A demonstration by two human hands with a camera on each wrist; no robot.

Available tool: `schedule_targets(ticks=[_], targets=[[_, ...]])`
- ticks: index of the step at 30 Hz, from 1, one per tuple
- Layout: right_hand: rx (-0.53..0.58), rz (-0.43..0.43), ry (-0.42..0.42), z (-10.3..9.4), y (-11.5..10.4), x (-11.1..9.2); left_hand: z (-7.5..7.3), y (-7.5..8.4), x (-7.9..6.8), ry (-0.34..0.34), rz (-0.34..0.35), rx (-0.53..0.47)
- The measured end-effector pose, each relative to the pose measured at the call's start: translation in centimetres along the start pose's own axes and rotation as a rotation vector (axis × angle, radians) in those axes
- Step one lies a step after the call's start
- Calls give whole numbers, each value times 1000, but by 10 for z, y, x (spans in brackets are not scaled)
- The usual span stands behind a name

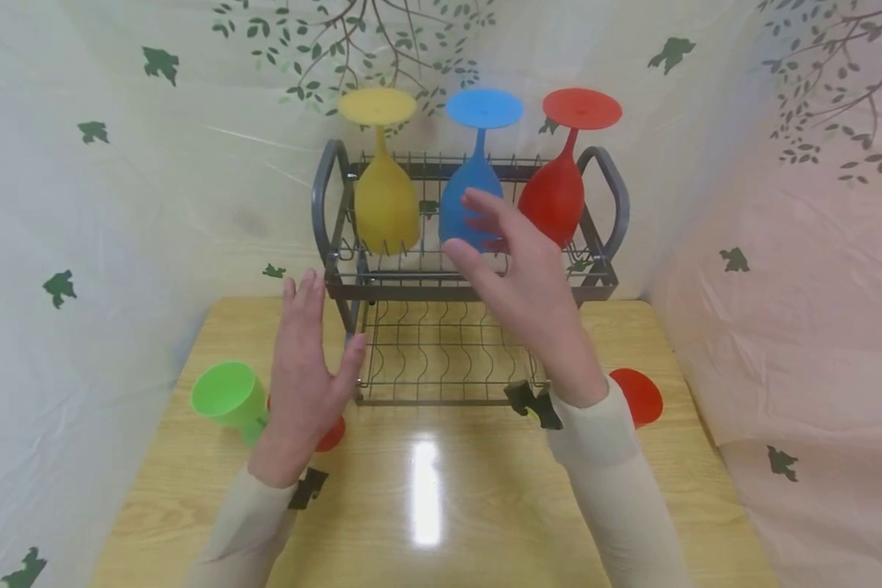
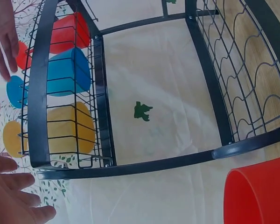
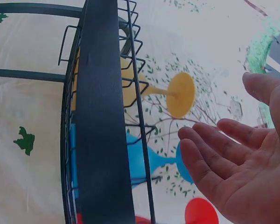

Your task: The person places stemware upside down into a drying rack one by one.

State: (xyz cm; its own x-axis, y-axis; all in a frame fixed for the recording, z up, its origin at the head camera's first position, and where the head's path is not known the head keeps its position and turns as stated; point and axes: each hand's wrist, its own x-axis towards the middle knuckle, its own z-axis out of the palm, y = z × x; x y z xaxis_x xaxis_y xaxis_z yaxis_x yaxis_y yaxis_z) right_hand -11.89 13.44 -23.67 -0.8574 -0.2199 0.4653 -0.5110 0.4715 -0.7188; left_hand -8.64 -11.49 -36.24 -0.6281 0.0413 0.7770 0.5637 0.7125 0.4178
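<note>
Three goblets, yellow (image 1: 386, 204), blue (image 1: 454, 208) and red (image 1: 554, 200), stand inverted on the upper tier of a black dish rack (image 1: 404, 291), apparently the finished half of the work. A green goblet (image 1: 228, 396), a partly hidden red vessel (image 1: 331, 437) and, at right, a red cup (image 1: 636, 398) seem left to rack from the wooden tabletop (image 1: 367, 506). The left hand (image 1: 305, 384), fingers extended, holds nothing near the rack's left side; the right hand (image 1: 532, 286), relaxed and empty, hovers before the blue goblet.
</note>
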Motion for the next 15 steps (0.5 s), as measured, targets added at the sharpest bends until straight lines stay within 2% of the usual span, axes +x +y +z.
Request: schedule_targets(ticks=[15], targets=[[8, 20, 87, -13, 17, -50, -14, 0, -11, 38, -63, -38]])
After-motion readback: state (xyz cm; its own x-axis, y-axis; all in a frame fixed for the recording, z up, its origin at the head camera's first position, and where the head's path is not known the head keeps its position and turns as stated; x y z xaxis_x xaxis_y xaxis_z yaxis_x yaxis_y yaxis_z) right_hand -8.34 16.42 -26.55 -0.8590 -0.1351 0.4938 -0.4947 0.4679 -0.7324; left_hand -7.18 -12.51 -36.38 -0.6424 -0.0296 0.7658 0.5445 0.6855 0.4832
